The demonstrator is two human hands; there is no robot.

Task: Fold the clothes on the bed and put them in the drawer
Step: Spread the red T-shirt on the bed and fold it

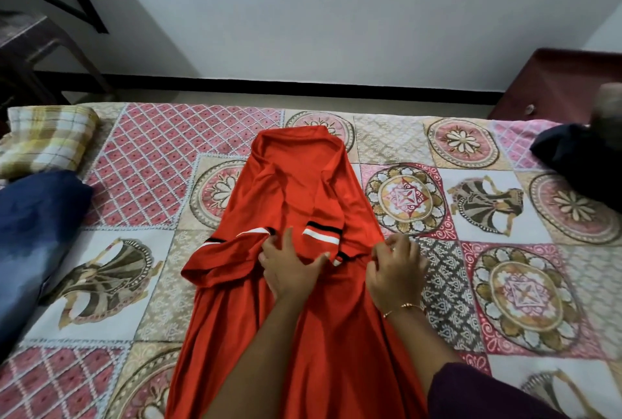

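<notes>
Left hand (289, 270) lay flat on the long red jersey dress (296, 334) mid-frame, right hand (395, 275) pinching its edge; she'd probably want sleeves smoothed before folding.

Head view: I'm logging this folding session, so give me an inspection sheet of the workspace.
Surface: bed under a patterned patchwork cover.
Job's things: red garment spread flat mid-bed, both striped sleeves folded inward; dark garment heaped at right edge; blue cloth at left.
Clutter: checked pillow far left.
Hands: left hand flat on the red garment; right hand pinches its right edge.
Cables: nothing seen.
Surroundings: white wall; maroon drawer unit right; dark chair left.
</notes>
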